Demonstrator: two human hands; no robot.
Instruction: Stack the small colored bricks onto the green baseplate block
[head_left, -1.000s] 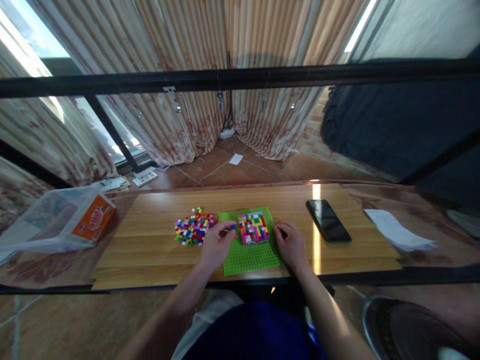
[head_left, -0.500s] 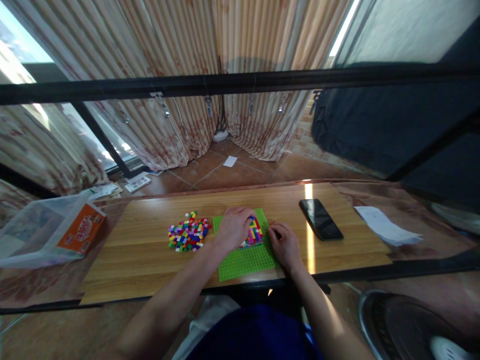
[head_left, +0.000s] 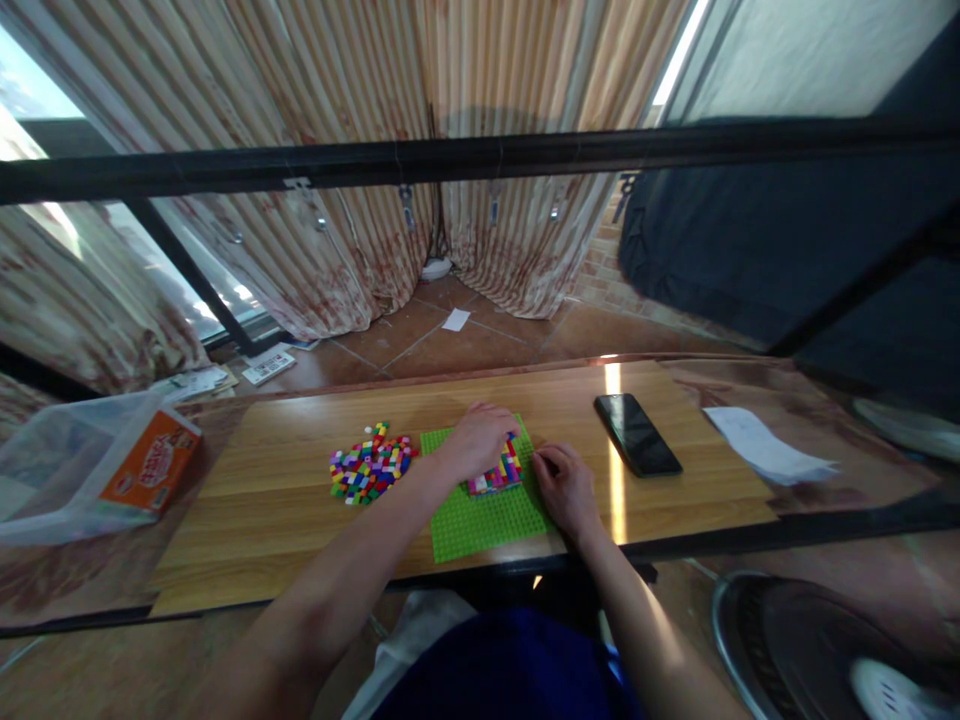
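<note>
My left hand (head_left: 484,440) reaches over a block of colourful toy bricks (head_left: 504,470) built on a green studded baseplate (head_left: 487,525). Its fingers bend down together at the far side of the block, where a bit of blue shows by the fingertips. Whatever they pinch is too small or hidden to name. My right hand (head_left: 566,487) rests beside the baseplate's right edge, fingers curled in and fingertips close to that edge. What it may hold cannot be seen. Left of the baseplate lies a pile of loose small toy bricks (head_left: 373,465) in many colours.
A black phone (head_left: 637,434) lies on the wooden tabletop (head_left: 285,500) to the right, with white paper (head_left: 765,445) beyond it. A clear plastic bin (head_left: 71,480) with an orange label stands at the left. A black rail (head_left: 450,157) crosses before the curtains.
The view has shifted slightly. My left hand has moved a little off the near part of the brick block, so more of it shows. My right hand stays by the baseplate's edge.
</note>
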